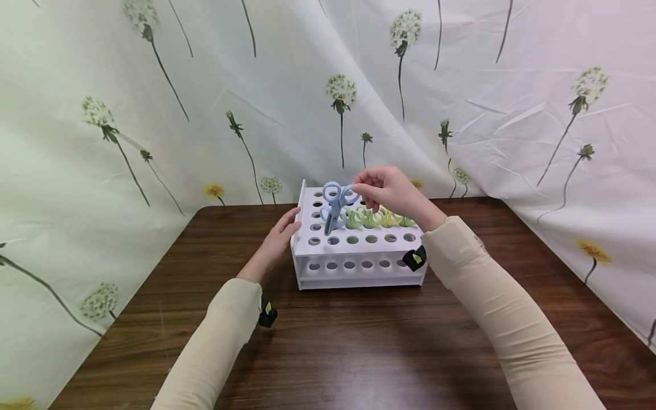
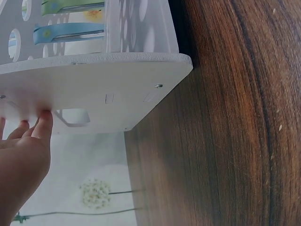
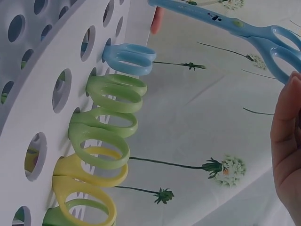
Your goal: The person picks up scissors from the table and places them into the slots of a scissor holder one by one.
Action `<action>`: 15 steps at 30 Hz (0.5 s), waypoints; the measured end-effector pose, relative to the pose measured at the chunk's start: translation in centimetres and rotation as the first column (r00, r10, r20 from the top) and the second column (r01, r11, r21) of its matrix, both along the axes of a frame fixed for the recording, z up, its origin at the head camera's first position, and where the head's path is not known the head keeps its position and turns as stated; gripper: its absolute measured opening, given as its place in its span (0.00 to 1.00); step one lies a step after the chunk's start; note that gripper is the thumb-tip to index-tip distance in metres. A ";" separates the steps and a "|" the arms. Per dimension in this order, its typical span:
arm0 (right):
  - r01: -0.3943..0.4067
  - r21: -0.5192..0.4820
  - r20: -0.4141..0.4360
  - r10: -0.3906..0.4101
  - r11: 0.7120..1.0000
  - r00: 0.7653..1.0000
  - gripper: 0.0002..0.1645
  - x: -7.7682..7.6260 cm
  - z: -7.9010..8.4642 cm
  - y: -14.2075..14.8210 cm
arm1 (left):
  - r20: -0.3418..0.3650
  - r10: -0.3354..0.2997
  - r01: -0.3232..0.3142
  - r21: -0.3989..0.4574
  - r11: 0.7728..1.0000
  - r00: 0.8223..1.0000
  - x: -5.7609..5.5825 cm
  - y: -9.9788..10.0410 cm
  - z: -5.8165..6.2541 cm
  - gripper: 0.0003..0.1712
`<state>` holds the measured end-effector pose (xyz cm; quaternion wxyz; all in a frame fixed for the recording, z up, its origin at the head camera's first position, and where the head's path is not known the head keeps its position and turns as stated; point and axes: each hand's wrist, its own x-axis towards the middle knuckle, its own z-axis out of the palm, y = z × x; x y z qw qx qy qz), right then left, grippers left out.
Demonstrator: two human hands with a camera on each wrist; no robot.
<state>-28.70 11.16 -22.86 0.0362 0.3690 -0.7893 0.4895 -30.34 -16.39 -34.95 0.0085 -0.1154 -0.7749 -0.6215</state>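
My right hand (image 1: 386, 191) pinches one finger loop of a pair of blue scissors (image 1: 335, 202), held over the white rack (image 1: 338, 249) with the blades pointing down. With its fingertips, my left hand (image 1: 279, 236) touches the rack's left side panel (image 2: 84, 84). In the rack's holes stand several more scissors, handles up: a second blue pair (image 3: 129, 59), green pairs (image 3: 106, 136) and a yellow pair (image 3: 89, 183) in one row. The blades of the standing scissors show below the top board in the left wrist view.
The rack has a top board with rows of round holes and a lower holed shelf (image 1: 359, 273). It stands on a dark wooden table (image 1: 328, 341). Behind it hangs a white cloth (image 1: 297, 114) printed with dandelions.
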 end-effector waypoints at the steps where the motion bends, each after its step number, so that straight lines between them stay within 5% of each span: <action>1: 0.002 0.000 0.003 -0.002 1.000 1.000 0.08 -0.1 0.0 0.0 | 0.002 -0.001 0.001 -0.003 1.000 1.000 0.0 0.0 0.0 0.28; 15: 0.048 -0.028 0.053 -0.047 0.998 0.998 0.11 -0.2 0.3 -1.0 | 0.007 -0.016 0.016 0.011 1.000 1.000 0.0 -0.4 0.0 0.28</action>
